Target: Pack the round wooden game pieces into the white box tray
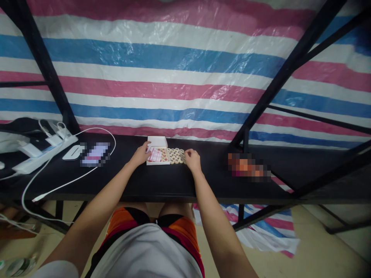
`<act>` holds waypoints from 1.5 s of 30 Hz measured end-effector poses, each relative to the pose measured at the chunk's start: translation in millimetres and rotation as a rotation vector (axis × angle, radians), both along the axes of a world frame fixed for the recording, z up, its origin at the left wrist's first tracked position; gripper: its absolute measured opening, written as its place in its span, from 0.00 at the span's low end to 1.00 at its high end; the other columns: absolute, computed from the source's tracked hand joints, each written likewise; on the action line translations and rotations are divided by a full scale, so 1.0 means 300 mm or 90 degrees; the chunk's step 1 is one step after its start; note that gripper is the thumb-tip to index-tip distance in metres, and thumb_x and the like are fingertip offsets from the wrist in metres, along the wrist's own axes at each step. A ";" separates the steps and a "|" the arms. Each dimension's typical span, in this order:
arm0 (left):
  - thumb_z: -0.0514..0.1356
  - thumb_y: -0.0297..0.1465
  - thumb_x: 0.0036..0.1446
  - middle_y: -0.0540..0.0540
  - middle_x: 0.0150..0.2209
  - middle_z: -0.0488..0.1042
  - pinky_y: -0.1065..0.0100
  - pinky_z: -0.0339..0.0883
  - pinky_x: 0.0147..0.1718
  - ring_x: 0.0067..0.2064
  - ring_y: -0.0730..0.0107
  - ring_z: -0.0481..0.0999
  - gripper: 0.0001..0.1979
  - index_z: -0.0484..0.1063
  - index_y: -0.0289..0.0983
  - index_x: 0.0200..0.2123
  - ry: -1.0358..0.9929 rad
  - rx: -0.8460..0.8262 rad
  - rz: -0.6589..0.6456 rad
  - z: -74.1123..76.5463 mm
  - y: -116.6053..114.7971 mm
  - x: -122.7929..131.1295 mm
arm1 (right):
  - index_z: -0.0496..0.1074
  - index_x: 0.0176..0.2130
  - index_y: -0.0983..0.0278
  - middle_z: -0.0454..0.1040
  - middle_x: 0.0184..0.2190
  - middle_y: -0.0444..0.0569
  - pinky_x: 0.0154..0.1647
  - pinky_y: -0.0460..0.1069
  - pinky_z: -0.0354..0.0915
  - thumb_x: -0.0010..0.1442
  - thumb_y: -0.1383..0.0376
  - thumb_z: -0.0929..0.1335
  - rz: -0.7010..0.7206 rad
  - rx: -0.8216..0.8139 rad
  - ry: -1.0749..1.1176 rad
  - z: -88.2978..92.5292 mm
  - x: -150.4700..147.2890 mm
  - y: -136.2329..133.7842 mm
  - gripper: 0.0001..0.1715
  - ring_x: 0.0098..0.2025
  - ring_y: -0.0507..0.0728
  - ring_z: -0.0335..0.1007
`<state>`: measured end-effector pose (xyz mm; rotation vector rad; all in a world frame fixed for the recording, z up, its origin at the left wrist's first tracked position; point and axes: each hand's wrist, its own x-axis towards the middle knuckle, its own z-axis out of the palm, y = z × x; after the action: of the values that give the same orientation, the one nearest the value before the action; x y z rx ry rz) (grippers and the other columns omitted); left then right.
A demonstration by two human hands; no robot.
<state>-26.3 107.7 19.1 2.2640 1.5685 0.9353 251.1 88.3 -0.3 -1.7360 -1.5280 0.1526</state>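
Observation:
A small white box (158,162) lies open on the black table (162,181), with its lid (157,141) just behind it. Inside are a pink-and-white folded sheet (155,155) and round pale game pieces. Several more round pieces (177,155) lie in rows on the table to the right of the box. My left hand (141,153) rests at the box's left edge, fingers curled against it. My right hand (192,158) sits just right of the rows, fingers closed as in a pinch; what it holds is too small to see.
A white power strip (43,151) with plugged chargers and trailing white cables (66,181) fills the table's left end, beside a white mouse (72,152). Black metal frame bars (278,83) rise left and right. A striped tarp (174,69) hangs behind. A blurred object lies at right.

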 end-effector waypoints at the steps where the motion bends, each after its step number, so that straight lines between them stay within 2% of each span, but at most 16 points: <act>1: 0.55 0.30 0.54 0.43 0.40 0.71 0.64 0.64 0.45 0.41 0.62 0.71 0.26 0.60 0.36 0.57 0.018 0.006 0.011 -0.002 0.001 -0.001 | 0.72 0.36 0.64 0.71 0.35 0.51 0.44 0.48 0.60 0.58 0.65 0.60 0.000 0.000 0.000 0.000 0.000 0.000 0.13 0.38 0.55 0.66; 4: 0.56 0.32 0.54 0.38 0.44 0.71 0.60 0.63 0.46 0.46 0.56 0.71 0.25 0.62 0.34 0.56 0.067 -0.007 0.057 -0.002 0.000 -0.007 | 0.73 0.36 0.64 0.71 0.35 0.51 0.44 0.48 0.60 0.58 0.65 0.60 -0.001 -0.003 0.002 0.001 -0.001 -0.001 0.13 0.38 0.55 0.66; 8: 0.54 0.45 0.57 0.35 0.43 0.74 0.57 0.65 0.42 0.44 0.49 0.74 0.28 0.61 0.37 0.57 0.092 -0.103 0.133 0.011 -0.012 -0.014 | 0.73 0.35 0.64 0.71 0.34 0.51 0.44 0.48 0.60 0.57 0.65 0.60 0.000 -0.004 0.002 0.002 -0.002 -0.003 0.13 0.38 0.56 0.66; 11: 0.54 0.47 0.56 0.35 0.42 0.76 0.57 0.65 0.41 0.44 0.47 0.75 0.29 0.61 0.38 0.56 0.121 -0.128 0.158 0.019 -0.018 -0.016 | 0.73 0.36 0.64 0.71 0.34 0.50 0.44 0.48 0.60 0.57 0.65 0.60 -0.001 -0.008 0.000 0.002 -0.002 -0.003 0.13 0.38 0.55 0.66; 15: 0.54 0.39 0.57 0.37 0.43 0.76 0.60 0.66 0.39 0.43 0.51 0.76 0.23 0.63 0.40 0.55 0.110 -0.095 0.147 0.015 -0.013 -0.018 | 0.73 0.36 0.64 0.71 0.35 0.51 0.44 0.48 0.61 0.58 0.65 0.61 0.002 -0.009 0.001 0.000 -0.001 -0.001 0.13 0.38 0.55 0.67; 19: 0.54 0.32 0.56 0.42 0.41 0.77 0.64 0.66 0.40 0.43 0.56 0.76 0.19 0.67 0.42 0.52 0.043 -0.036 0.137 0.014 -0.006 -0.019 | 0.73 0.36 0.64 0.71 0.34 0.50 0.43 0.48 0.61 0.57 0.65 0.60 0.006 -0.005 -0.002 -0.004 0.000 0.002 0.13 0.37 0.55 0.67; 23: 0.53 0.30 0.57 0.44 0.40 0.77 0.66 0.65 0.43 0.41 0.63 0.75 0.14 0.73 0.39 0.45 -0.044 0.020 0.051 0.020 -0.003 -0.010 | 0.72 0.36 0.64 0.71 0.34 0.50 0.43 0.48 0.60 0.57 0.65 0.60 0.003 0.004 -0.025 -0.008 0.003 0.003 0.13 0.37 0.55 0.66; 27: 0.52 0.29 0.57 0.45 0.39 0.76 0.67 0.65 0.43 0.40 0.65 0.74 0.13 0.76 0.37 0.39 -0.078 0.047 -0.026 0.019 -0.002 0.005 | 0.71 0.38 0.65 0.71 0.35 0.51 0.44 0.49 0.60 0.57 0.67 0.60 0.008 0.038 -0.071 -0.002 -0.013 -0.004 0.12 0.39 0.56 0.66; 31: 0.53 0.30 0.57 0.45 0.37 0.75 0.68 0.65 0.40 0.37 0.68 0.73 0.12 0.76 0.36 0.39 -0.088 0.054 -0.050 0.017 -0.004 0.013 | 0.70 0.40 0.65 0.71 0.37 0.52 0.47 0.50 0.59 0.59 0.67 0.60 0.077 0.089 -0.135 0.017 -0.058 -0.022 0.13 0.42 0.58 0.64; 38: 0.54 0.30 0.56 0.46 0.37 0.76 0.67 0.65 0.40 0.36 0.68 0.73 0.12 0.77 0.36 0.39 -0.161 0.044 -0.041 0.029 -0.006 0.013 | 0.70 0.44 0.65 0.70 0.40 0.54 0.49 0.52 0.59 0.60 0.67 0.59 0.231 0.144 -0.213 0.044 -0.141 -0.062 0.15 0.44 0.60 0.63; 42: 0.56 0.34 0.56 0.44 0.37 0.77 0.67 0.66 0.37 0.35 0.67 0.73 0.14 0.77 0.34 0.40 -0.251 0.029 -0.083 0.036 -0.009 0.015 | 0.68 0.50 0.65 0.70 0.43 0.55 0.52 0.54 0.59 0.60 0.66 0.60 0.338 0.158 -0.251 0.050 -0.186 -0.082 0.18 0.47 0.61 0.63; 45: 0.58 0.37 0.54 0.44 0.36 0.77 0.66 0.66 0.37 0.36 0.66 0.73 0.16 0.77 0.33 0.40 -0.331 -0.001 -0.127 0.039 -0.014 0.021 | 0.63 0.56 0.64 0.70 0.45 0.55 0.53 0.56 0.59 0.61 0.65 0.61 0.386 0.159 -0.249 0.049 -0.207 -0.090 0.23 0.49 0.61 0.63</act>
<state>-20.1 103.4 30.9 1.9132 1.0975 1.3228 189.1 61.5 14.4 -1.1057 -2.2245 -0.0792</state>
